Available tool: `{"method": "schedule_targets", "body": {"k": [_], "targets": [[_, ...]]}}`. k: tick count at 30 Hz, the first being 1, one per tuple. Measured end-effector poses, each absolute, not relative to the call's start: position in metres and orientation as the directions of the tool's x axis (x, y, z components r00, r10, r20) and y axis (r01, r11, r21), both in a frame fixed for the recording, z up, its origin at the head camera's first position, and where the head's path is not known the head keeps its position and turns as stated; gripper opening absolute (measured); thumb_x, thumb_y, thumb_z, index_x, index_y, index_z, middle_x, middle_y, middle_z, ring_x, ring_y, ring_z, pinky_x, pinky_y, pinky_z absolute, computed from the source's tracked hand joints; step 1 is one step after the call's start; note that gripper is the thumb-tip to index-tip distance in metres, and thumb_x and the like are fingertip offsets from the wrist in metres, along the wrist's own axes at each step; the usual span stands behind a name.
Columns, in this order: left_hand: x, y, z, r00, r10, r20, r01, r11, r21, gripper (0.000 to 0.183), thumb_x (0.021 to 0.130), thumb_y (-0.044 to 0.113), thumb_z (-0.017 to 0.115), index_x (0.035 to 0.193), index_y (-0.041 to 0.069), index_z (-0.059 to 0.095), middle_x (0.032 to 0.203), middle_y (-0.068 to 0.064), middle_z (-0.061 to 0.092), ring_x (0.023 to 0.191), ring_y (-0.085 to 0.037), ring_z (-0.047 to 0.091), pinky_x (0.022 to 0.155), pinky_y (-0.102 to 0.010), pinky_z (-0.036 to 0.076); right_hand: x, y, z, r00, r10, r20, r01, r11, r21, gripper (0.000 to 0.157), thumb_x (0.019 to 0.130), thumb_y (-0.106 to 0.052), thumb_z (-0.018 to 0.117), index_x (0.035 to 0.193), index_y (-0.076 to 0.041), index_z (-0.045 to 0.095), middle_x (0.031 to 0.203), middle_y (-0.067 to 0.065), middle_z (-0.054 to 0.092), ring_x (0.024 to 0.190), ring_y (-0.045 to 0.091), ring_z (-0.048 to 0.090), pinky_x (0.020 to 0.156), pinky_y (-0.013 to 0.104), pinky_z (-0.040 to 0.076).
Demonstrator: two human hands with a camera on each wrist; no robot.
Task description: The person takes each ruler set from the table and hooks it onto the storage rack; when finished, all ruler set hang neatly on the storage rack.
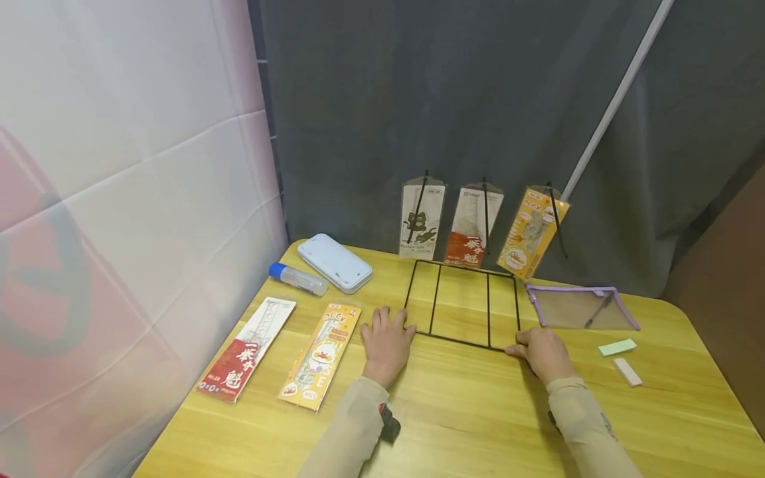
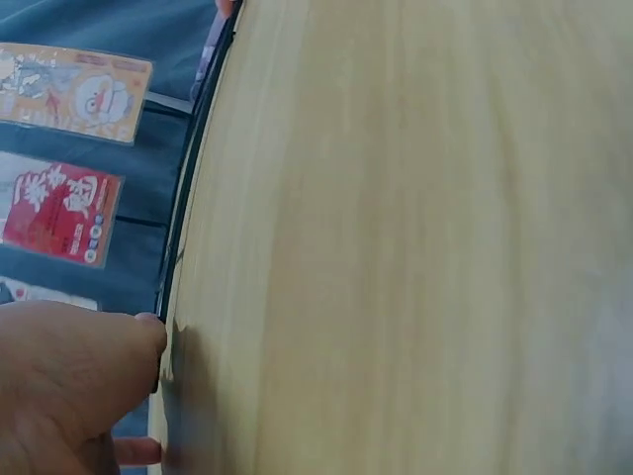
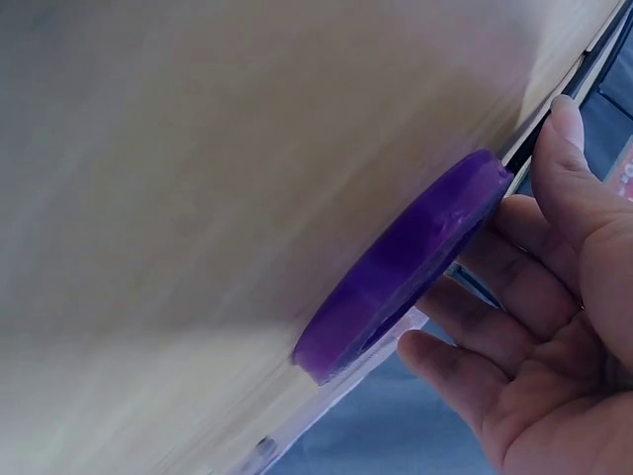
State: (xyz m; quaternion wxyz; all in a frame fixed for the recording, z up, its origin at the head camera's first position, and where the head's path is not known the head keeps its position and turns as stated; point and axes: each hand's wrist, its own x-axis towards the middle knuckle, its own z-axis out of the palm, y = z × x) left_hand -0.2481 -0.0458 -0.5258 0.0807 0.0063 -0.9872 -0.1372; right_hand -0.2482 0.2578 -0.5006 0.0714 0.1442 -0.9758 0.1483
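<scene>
A black wire display rack [image 1: 459, 341] lies with its base frame on the wooden table. From its upright hooks hang three ruler-set packets: a white one with a green figure [image 1: 418, 219], a red and white one [image 1: 472, 229] and an orange duck one [image 1: 532, 232]. My left hand [image 1: 385, 342] holds the front left corner, fingers spread, thumb [image 2: 148, 332] against the bar. At the front right corner my right hand [image 1: 542, 353] pinches the bar, its thumb [image 3: 566, 129] on it. A flat, round purple thing [image 3: 396, 272] shows beside the right fingers in the right wrist view.
Left of the rack lie a red and white ruler packet [image 1: 245, 352], an orange duck packet [image 1: 321, 358], a blue-capped glue tube [image 1: 299, 279] and a pale blue case [image 1: 335, 261]. Rightward are a purple-edged mesh pouch [image 1: 574, 312], a green block [image 1: 617, 347] and a white block [image 1: 627, 372].
</scene>
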Motion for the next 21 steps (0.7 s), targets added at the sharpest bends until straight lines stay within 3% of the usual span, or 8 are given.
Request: {"method": "schedule_targets", "body": {"k": [7, 14, 17, 21], "targets": [[-0.242, -0.062, -0.508, -0.976, -0.050, 0.213, 0.042, 0.912, 0.409, 0.045, 0.092, 0.046, 0.052, 0.131, 0.022, 0.052, 0.131, -0.015, 0.046, 0.121, -0.033, 0.042, 0.091, -0.053, 0.038, -0.249, 0.258, -0.500, -0.939, -0.278, 0.200, -0.322, 0.917, -0.235, 0.043, 0.074, -0.029, 0.075, 0.055, -0.013, 0.039, 0.053, -0.004, 0.029, 0.050, 0.015, 0.033, 0.050, 0.032, 0.033], [-0.195, -0.126, -0.463, -0.937, -0.107, 0.332, 0.049, 0.902, 0.428, 0.042, 0.091, 0.041, 0.056, 0.124, 0.014, 0.058, 0.123, -0.018, 0.052, 0.109, -0.036, 0.050, 0.082, -0.051, 0.041, -0.250, 0.257, -0.501, -0.943, -0.283, 0.178, -0.319, 0.920, -0.228, 0.042, 0.075, -0.029, 0.074, 0.055, -0.014, 0.040, 0.052, -0.004, 0.033, 0.050, 0.014, 0.034, 0.050, 0.030, 0.034], [-0.171, -0.160, -0.457, -0.945, -0.150, 0.291, -0.017, 0.910, 0.414, 0.048, 0.091, 0.041, 0.057, 0.126, 0.007, 0.055, 0.119, -0.022, 0.053, 0.106, -0.040, 0.050, 0.081, -0.054, 0.041, -0.250, 0.257, -0.503, -0.944, -0.282, 0.173, -0.318, 0.919, -0.235, 0.042, 0.075, -0.029, 0.074, 0.055, -0.014, 0.040, 0.052, -0.005, 0.030, 0.049, 0.013, 0.033, 0.050, 0.029, 0.033], [-0.141, -0.192, -0.462, -0.974, -0.191, 0.119, -0.138, 0.925, 0.355, 0.060, 0.091, 0.045, 0.054, 0.126, -0.003, 0.051, 0.112, -0.030, 0.051, 0.102, -0.048, 0.047, 0.079, -0.059, 0.040, -0.249, 0.257, -0.503, -0.944, -0.273, 0.187, -0.313, 0.919, -0.239, 0.044, 0.074, -0.028, 0.075, 0.055, -0.014, 0.038, 0.052, -0.005, 0.027, 0.049, 0.013, 0.032, 0.050, 0.029, 0.031]]}}
